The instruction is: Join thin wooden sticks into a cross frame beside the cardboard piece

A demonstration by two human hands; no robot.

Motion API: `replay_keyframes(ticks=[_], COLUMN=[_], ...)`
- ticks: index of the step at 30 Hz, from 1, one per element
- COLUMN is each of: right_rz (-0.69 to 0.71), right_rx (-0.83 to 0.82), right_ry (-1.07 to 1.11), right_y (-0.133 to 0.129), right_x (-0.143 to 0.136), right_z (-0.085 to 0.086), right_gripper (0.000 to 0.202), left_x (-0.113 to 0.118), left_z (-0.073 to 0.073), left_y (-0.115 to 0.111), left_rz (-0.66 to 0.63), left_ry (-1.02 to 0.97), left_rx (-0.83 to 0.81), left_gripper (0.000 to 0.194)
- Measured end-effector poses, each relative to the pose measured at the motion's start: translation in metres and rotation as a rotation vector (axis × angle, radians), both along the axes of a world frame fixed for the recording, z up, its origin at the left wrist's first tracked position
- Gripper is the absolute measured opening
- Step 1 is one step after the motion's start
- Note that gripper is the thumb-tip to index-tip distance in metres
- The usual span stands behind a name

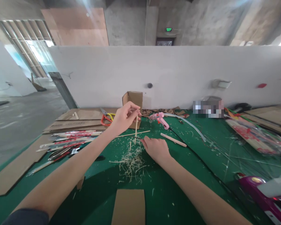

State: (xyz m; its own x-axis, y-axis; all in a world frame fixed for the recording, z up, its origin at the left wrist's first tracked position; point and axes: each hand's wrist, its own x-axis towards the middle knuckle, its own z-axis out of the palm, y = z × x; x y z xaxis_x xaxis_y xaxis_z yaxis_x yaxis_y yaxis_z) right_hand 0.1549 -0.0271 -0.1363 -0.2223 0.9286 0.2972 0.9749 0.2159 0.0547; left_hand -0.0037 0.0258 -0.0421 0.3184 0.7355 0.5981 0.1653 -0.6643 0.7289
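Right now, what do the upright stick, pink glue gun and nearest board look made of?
Stick: likely bamboo or wood, unvarnished; pale, similar-coloured shavings nearby.
Glue gun: probably plastic, smooth, evenly coloured.
Board: apparently cardboard, uncoated; flat, matte brown face. Can't confirm corrugation.

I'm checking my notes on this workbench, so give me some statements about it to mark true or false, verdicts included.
1. The left hand holds a thin wooden stick. True.
2. The right hand grips the pink glue gun. False: the glue gun lies on the green tabletop; the right hand pinches a thin dark tool.
3. Pale shavings are scattered on the tabletop. True.
4. The scissors lie to the right of the glue gun. False: they lie to its left.
5. A flat cardboard piece lies nearer the person than the main heap of shavings. True.
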Motion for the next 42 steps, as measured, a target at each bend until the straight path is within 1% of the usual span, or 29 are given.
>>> replay_keyframes(ticks=[5, 7, 10, 13, 18, 20, 24, 26, 29, 30, 35, 37, 40, 42], right_rz=[0.038, 0.038, 0.009, -0.011, 0.018, 0.013, -0.032, -0.031, 0.005, 0.012, -0.026, -0.032, -0.014, -0.009], right_rx=[-0.105, -0.086, -0.008, -0.001, -0.155, -0.136, -0.014, -0.031, -0.115, -0.120, 0.022, 0.009, -0.081, -0.074], right_ry=[-0.062, -0.051, -0.004, -0.003, -0.057, -0.043, 0.017, 0.002, -0.048, -0.052, 0.029, 0.026, -0.015, -0.020], right_y=[0.004, 0.003, 0.000, 0.000, 0.003, 0.002, 0.000, 0.001, 0.004, 0.004, 0.003, 0.003, 0.005, 0.007], right_x=[-0.002, -0.002, 0.000, 0.000, -0.002, -0.001, -0.001, -0.002, -0.003, -0.003, -0.002, -0.003, -0.005, -0.004], right_z=[-0.002, -0.002, -0.003, -0.002, 0.000, 0.000, -0.001, -0.002, -0.002, -0.002, -0.003, -0.004, -0.005, -0.004], right_gripper=[0.052, 0.052, 0.055, 0.055, 0.052, 0.052, 0.055, 0.054, 0.050, 0.049, 0.055, 0.054, 0.048, 0.047], left_x=[-0.001, 0.000, 0.001, 0.001, -0.001, -0.001, 0.000, 0.000, -0.001, -0.001, -0.001, -0.001, -0.003, -0.004], left_z=[0.002, 0.002, 0.002, 0.001, 0.001, 0.001, 0.000, 0.000, 0.000, 0.000, 0.000, 0.000, -0.001, -0.003], left_y=[-0.001, -0.002, -0.002, 0.000, 0.003, 0.002, 0.002, 0.003, 0.004, 0.004, 0.003, 0.004, 0.008, 0.011], left_rz=[-0.002, -0.004, -0.005, 0.001, -0.007, -0.010, -0.014, -0.015, -0.014, -0.014, -0.018, -0.015, 0.009, 0.012], left_ry=[0.032, 0.037, 0.027, 0.013, -0.002, -0.007, -0.004, -0.003, -0.002, -0.005, -0.002, 0.002, -0.018, -0.026], left_rx=[-0.018, -0.022, -0.021, -0.018, -0.048, -0.051, -0.039, -0.032, -0.034, -0.038, -0.038, -0.038, -0.051, -0.065], left_gripper=[0.012, 0.013, 0.012, 0.012, 0.013, 0.013, 0.013, 0.013, 0.012, 0.012, 0.013, 0.013, 0.013, 0.013])
